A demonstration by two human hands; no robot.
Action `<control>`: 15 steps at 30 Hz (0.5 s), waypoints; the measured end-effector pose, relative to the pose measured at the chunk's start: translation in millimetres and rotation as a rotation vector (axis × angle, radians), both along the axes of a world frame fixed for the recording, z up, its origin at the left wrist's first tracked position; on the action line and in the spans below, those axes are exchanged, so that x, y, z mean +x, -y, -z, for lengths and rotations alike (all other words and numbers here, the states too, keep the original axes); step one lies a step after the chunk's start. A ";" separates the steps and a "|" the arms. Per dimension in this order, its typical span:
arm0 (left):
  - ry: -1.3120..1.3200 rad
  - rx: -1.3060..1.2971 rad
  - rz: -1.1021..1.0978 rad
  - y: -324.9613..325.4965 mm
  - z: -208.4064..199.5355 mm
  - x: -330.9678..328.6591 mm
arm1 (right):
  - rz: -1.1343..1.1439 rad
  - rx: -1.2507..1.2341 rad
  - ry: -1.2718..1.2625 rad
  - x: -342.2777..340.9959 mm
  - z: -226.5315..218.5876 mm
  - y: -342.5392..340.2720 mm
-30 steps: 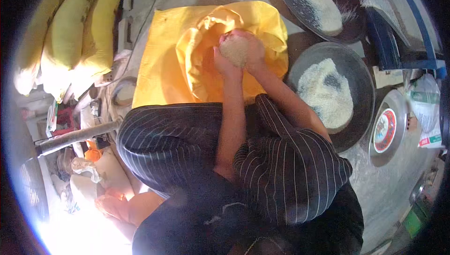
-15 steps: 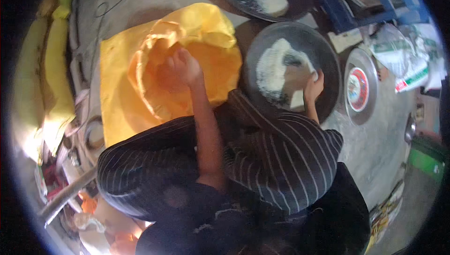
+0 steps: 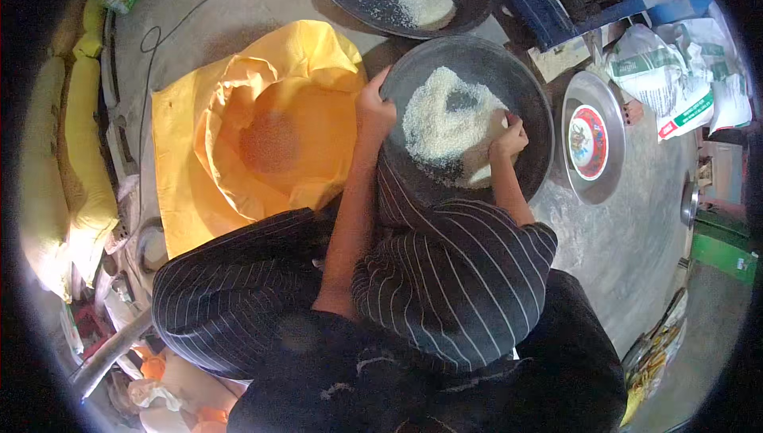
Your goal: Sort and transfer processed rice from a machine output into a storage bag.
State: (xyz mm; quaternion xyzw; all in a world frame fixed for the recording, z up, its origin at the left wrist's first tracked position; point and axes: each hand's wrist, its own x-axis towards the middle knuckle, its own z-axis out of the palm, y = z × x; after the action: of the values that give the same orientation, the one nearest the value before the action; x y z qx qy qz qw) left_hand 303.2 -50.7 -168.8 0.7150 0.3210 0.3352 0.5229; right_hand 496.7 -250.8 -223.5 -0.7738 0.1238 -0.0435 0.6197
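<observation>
A dark round shallow tray [image 3: 531, 147] rests in front of my knees, with a heap of white grain [image 3: 445, 119], likely rice, spread over its left and middle part. My left hand [image 3: 377, 107] is closed on the tray's left rim. Inside the tray, at the right edge of the grain, my right hand [image 3: 509, 140] has its fingers drawn together; whatever is between them is hidden. Left of the tray stands a yellow sack [image 3: 218, 159] with its mouth rolled wide, its inside shadowed orange.
A second dark tray [image 3: 343, 5] with white grain lies beyond. To the right are a metal basin [image 3: 584, 185] holding a patterned red-rimmed plate [image 3: 588, 143], and white plastic bags [image 3: 648, 63]. Full yellow sacks [image 3: 83, 170] line the left. A blue frame [image 3: 548, 23] stands at far right.
My left hand has come out of the yellow sack and moved right onto the tray's rim. My right hand has shifted slightly within the tray, and its fingers are now at the grain.
</observation>
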 end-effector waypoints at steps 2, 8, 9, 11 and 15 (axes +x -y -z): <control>-0.067 0.017 -0.053 7.2 -5.9 -8.9 | -0.112 0.291 0.002 2.9 8.2 -11.9; -0.198 0.619 -0.250 31.9 -46.9 44.3 | -0.451 0.669 -0.079 1.5 14.9 -39.6; -0.186 0.432 -0.125 39.6 -39.9 50.9 | -0.455 0.459 -0.085 -8.6 4.9 -42.0; -0.041 0.257 -0.128 52.6 -0.6 75.6 | -0.431 0.375 0.003 -5.7 14.7 -37.1; -0.043 -0.122 -0.203 66.3 58.0 80.2 | -0.448 0.429 0.072 -11.2 27.8 -50.2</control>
State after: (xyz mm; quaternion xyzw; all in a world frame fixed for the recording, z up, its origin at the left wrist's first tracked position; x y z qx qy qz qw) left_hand 383.5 -117.0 -226.8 0.6528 0.4228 0.3509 0.5215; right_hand 485.5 -200.5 -251.3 -0.6313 -0.0654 0.0940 0.7670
